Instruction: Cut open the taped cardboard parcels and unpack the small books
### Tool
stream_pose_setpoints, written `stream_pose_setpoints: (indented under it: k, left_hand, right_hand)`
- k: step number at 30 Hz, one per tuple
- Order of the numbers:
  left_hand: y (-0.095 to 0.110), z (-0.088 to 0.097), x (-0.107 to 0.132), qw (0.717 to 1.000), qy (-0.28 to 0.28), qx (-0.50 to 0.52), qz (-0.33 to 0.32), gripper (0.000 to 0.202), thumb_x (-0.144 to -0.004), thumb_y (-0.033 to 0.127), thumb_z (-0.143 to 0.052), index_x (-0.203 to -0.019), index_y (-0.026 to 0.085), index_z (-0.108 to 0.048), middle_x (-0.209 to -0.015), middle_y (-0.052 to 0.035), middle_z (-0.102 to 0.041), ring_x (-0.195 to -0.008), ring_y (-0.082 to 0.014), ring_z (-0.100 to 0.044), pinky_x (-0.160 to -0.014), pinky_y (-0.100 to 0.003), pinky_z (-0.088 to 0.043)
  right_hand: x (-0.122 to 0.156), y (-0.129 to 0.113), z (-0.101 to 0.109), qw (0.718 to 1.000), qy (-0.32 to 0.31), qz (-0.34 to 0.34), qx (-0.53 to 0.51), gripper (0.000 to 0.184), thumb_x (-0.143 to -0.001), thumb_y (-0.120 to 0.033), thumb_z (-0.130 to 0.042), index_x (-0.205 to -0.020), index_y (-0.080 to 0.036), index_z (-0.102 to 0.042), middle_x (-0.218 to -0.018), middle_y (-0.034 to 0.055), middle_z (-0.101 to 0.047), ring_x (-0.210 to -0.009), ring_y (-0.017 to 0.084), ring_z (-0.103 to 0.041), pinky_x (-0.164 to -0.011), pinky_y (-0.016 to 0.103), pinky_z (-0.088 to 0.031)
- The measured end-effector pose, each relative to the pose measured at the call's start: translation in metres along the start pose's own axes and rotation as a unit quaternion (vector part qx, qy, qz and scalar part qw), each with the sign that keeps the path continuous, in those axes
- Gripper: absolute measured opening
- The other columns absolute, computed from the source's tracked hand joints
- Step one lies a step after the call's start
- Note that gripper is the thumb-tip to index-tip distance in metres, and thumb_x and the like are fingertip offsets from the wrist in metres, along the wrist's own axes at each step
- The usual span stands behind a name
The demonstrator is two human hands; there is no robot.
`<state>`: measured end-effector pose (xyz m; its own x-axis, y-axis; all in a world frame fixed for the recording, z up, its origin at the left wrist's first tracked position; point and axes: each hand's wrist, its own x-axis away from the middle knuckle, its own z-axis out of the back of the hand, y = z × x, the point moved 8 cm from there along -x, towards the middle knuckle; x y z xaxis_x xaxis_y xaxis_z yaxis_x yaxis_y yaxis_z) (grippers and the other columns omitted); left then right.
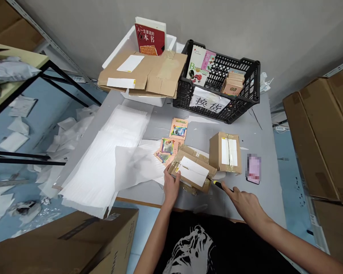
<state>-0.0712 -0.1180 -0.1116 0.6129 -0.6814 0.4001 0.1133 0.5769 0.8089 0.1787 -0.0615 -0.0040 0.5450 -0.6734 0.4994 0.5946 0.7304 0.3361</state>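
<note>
Currently: two-handed work, low and close

From where I sit, my left grip (171,185) is closed on the near corner of a flattened cardboard parcel (192,174), fingers curled over its edge, which I read as a way of bracing it. My right grip (242,199) is clenched around a yellow-and-black utility knife (218,185), whose end points at the parcel's right edge (the blade is too small to make out). The parcel lies white label up near the front of the grey tabletop (263,129), just beside a taped carton (225,152) and overlapping a fan of picture booklets (166,149); that grouping seems meant to keep everything within reach. A pixelated phone (253,169) lies to the right. Farther back, a black plastic crate (246,64) with a paper sign holds books, and next to it a white foam box (143,99) sits under flattened cardboard (143,72). Foam sheets (103,160) spread across the left side and hang toward the blue floor (20,125), which is littered with white scraps. Large cartons (317,133) stand along the right, and another (63,243) sits at the near left.
</note>
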Motion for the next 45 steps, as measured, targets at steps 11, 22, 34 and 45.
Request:
stream_pose_setpoints:
  k: [11,22,34,45]
  left_hand:
    - [0.064,0.012,-0.002,0.963,0.023,-0.148,-0.226,0.070,-0.081,0.042,-0.055,-0.137,0.009,-0.030,-0.146,-0.0224,-0.030,-0.140,-0.0347,-0.017,-0.110,-0.056,-0.022]
    - [0.123,-0.083,0.009,0.771,-0.372,-0.222,-0.467,0.079,-0.041,0.037,-0.082,-0.116,0.031,-0.059,-0.136,-0.0117,-0.049,-0.130,-0.0388,-0.036,-0.110,-0.058,-0.012]
    - [0.090,0.043,-0.016,0.855,-0.061,-0.368,-0.362,0.099,-0.061,0.056,-0.066,-0.145,0.022,-0.027,-0.143,-0.0193,-0.028,-0.130,-0.0389,-0.029,-0.102,-0.053,-0.025]
    - [0.065,0.026,-0.016,0.865,-0.026,-0.360,-0.348,0.096,-0.061,0.054,-0.067,-0.143,0.023,-0.030,-0.141,-0.0187,-0.027,-0.128,-0.0375,-0.030,-0.099,-0.052,-0.025]
  right_hand:
    - [0.025,0.042,0.000,0.977,0.074,-0.042,-0.196,0.043,-0.092,-0.025,-0.041,-0.136,-0.025,-0.040,-0.076,0.0004,-0.068,-0.056,0.016,-0.064,-0.043,0.022,-0.033]
    - [0.023,0.037,-0.041,0.779,0.076,-0.185,-0.594,0.046,-0.092,-0.042,-0.035,-0.134,-0.022,-0.038,-0.066,-0.0039,-0.062,-0.049,0.015,-0.060,-0.054,0.027,-0.049]
    - [-0.032,0.029,0.054,0.782,0.086,-0.047,-0.616,0.054,-0.093,-0.039,-0.037,-0.145,-0.029,-0.029,-0.070,-0.0027,-0.065,-0.049,0.014,-0.058,-0.057,0.027,-0.051]
    - [-0.093,0.004,0.083,0.869,0.067,0.060,-0.486,0.050,-0.093,-0.034,-0.036,-0.142,-0.030,-0.037,-0.075,0.0014,-0.070,-0.066,0.020,-0.063,-0.060,0.027,-0.045]
